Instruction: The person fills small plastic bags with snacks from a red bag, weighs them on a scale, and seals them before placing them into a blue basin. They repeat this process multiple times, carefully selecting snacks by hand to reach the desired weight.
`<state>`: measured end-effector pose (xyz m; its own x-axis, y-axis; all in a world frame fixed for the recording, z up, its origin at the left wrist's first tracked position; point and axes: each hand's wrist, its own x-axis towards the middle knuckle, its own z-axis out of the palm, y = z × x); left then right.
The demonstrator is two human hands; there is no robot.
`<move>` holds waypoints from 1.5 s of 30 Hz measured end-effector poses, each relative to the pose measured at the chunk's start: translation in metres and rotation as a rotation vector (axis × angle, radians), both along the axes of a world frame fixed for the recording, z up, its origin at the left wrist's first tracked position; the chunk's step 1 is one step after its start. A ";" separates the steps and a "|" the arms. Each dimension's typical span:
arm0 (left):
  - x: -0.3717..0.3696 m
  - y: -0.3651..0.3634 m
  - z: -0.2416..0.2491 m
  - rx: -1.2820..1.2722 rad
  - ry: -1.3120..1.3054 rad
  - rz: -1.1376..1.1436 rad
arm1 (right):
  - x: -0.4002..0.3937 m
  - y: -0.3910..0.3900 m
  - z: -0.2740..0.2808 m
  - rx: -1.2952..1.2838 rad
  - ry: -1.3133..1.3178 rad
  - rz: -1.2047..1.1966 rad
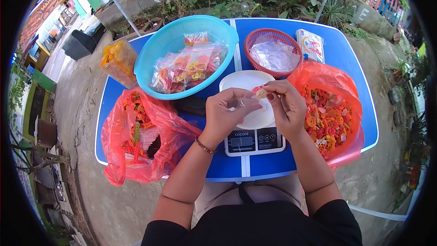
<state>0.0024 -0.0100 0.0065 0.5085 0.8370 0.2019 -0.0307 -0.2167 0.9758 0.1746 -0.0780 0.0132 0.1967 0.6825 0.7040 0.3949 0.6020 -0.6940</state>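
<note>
My left hand (230,110) is closed on a small clear plastic bag (249,117), mostly hidden by the fingers. Pinched in my right hand (287,105) are small dried snack pieces (261,93), one beige and one pink, right at the bag. Both hands are over a white round plate (232,80) on a kitchen scale (255,147); its display cannot be read. To the right of my right hand, an open red plastic bag (334,75) is full of red, orange and pale snack pieces (325,120).
A turquoise basin (144,70) holds several filled zip bags (189,64). Behind the plate, a red basket (255,61) contains clear bags, beside a white packet (311,45). At left are a second red bag (177,130) and a container of orange snacks (118,61) on the blue table (355,77).
</note>
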 end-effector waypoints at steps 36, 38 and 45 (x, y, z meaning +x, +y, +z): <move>-0.003 0.022 -0.011 -0.598 -0.509 -0.056 | 0.012 0.012 -0.017 -0.204 -0.687 -0.353; -0.004 0.023 -0.012 -0.601 -0.507 -0.079 | 0.011 0.010 -0.019 -0.228 -0.724 -0.351; -0.002 0.010 -0.002 -0.218 -0.231 -0.004 | 0.009 0.010 -0.007 -0.209 -0.212 -0.230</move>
<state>0.0007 0.0003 0.0046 0.4732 0.8715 0.1283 -0.2577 -0.0023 0.9662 0.1832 -0.0683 0.0062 0.2262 0.7704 0.5960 0.6517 0.3350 -0.6804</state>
